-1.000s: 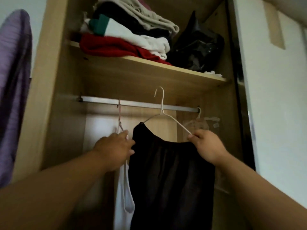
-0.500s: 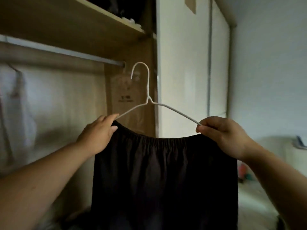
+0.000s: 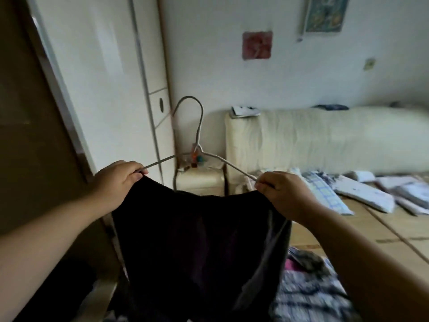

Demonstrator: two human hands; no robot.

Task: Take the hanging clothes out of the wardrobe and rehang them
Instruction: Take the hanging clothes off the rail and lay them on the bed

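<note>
A black garment (image 3: 199, 247) hangs by its waistband from a white wire hanger (image 3: 198, 133), held up in front of me, away from the wardrobe. My left hand (image 3: 116, 180) grips the hanger's left end together with the cloth. My right hand (image 3: 283, 194) pinches the hanger's right end and the waistband there. The hook points up and hangs on nothing. The wardrobe's brown side panel (image 3: 30, 126) fills the left edge; its rail is out of view.
White wardrobe doors (image 3: 104, 73) stand behind the hanger. A cream headboard (image 3: 325, 140) runs along the far wall. Folded clothes (image 3: 362, 196) lie on the bed mat at the right. A checked cloth (image 3: 308, 296) lies below the garment.
I have carried the hanger with the black garment off the rail and turned right, from the wardrobe's inside toward the bed. Both hands keep their hold on the hanger's ends.
</note>
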